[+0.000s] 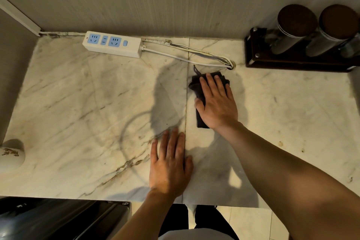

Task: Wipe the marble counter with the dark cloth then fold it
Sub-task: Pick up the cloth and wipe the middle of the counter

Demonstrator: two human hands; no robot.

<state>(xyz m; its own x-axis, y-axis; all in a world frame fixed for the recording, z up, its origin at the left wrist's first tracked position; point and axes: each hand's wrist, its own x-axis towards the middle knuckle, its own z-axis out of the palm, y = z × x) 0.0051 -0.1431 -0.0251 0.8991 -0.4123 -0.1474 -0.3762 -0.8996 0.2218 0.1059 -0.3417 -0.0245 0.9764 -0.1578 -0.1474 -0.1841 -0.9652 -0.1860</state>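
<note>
The dark cloth point(197, 85) lies bunched on the marble counter point(78, 103), right of the centre seam and near the cable hole. My right hand point(217, 101) presses flat on top of it, fingers spread toward the wall, hiding most of the cloth. A loose thread of the cloth sticks out toward the cables. My left hand point(170, 163) rests palm down on the bare marble near the front edge, just left of the seam, holding nothing.
A white power strip point(113, 44) lies by the back wall with its cables point(194, 55) running into a hole in the counter. A dark stand with two lidded canisters point(296, 33) fills the back right. A white ceramic vessel point(11, 156) sits at the left edge.
</note>
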